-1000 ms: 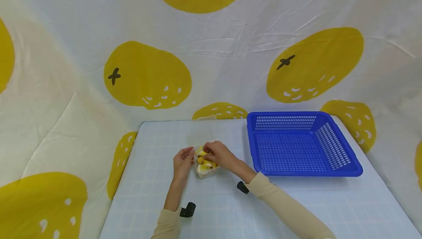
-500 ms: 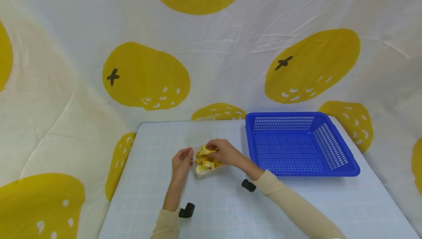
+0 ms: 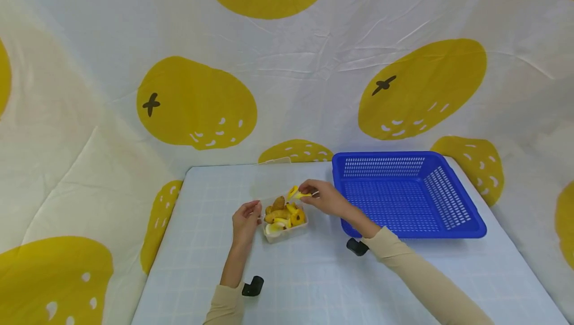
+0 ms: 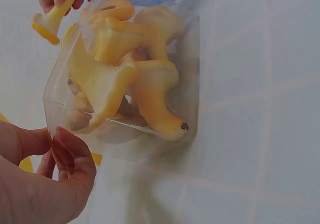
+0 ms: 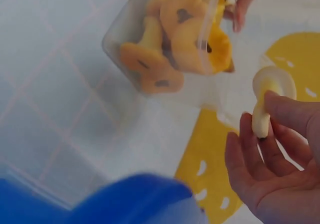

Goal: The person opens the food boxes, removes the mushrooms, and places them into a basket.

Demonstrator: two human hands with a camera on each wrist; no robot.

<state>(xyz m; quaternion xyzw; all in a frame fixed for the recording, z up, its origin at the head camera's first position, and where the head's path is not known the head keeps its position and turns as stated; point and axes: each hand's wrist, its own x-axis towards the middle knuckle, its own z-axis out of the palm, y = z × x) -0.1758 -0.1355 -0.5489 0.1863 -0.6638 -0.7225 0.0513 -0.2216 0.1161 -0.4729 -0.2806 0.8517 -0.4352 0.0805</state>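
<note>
My right hand (image 3: 327, 198) pinches a small yellow mushroom (image 5: 261, 116) with a pale stem between thumb and fingers. It is raised above the back right corner of a clear plastic box (image 3: 278, 238), apart from it. Inside the box lie several yellow mushrooms (image 4: 157, 97), some with dark spots, along with brownish, lumpy pieces (image 3: 279, 203) whose kind I cannot tell. At the box's left side, my left hand (image 3: 245, 223) pinches the rim between thumb and fingers, as the left wrist view shows.
A blue perforated plastic basket (image 3: 394, 210) stands to the right of the box. The box's clear lid (image 3: 274, 161) is folded back behind it, near the wall. A white cloth (image 3: 314, 56) with yellow fruit prints hangs around the pale checked table (image 3: 193, 265).
My right hand has lifted the mushroom out of the box and moved right and back, uncovering the pieces inside. My left hand has stayed at the rim.
</note>
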